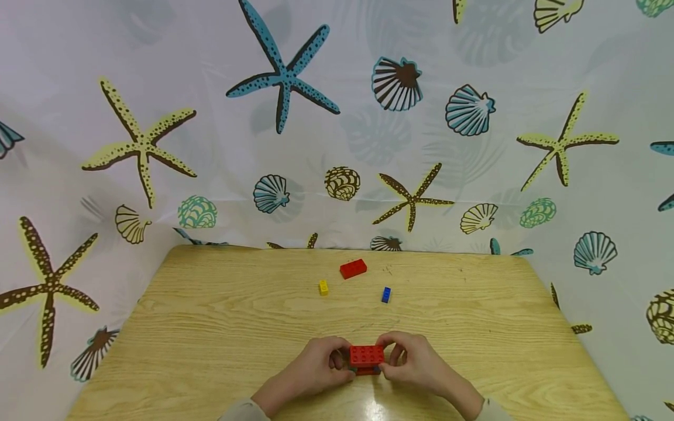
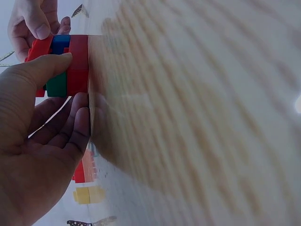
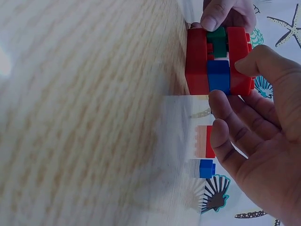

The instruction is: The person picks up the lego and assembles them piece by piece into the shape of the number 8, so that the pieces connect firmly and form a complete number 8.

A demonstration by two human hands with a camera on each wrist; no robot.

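Observation:
A small stack of toy building bricks stands on the wooden table near its front. Its base is a red brick [image 3: 196,63]; above that sit a green brick [image 2: 56,85] on the left and a blue brick [image 3: 218,76] on the right. A second red brick [image 1: 367,354] lies across the top, studs up. My left hand [image 1: 320,365] grips the stack's left end, thumb across the green brick in the left wrist view. At the right end my right hand [image 1: 415,363] pinches the top red brick, its thumb on the near side and fingers behind.
Farther back on the table [image 1: 237,304] lie a loose red brick [image 1: 353,269], a small yellow brick [image 1: 323,287] and a small blue brick [image 1: 387,294]. A cloth [image 1: 326,128] printed with starfish and shells rises behind the table and along both sides.

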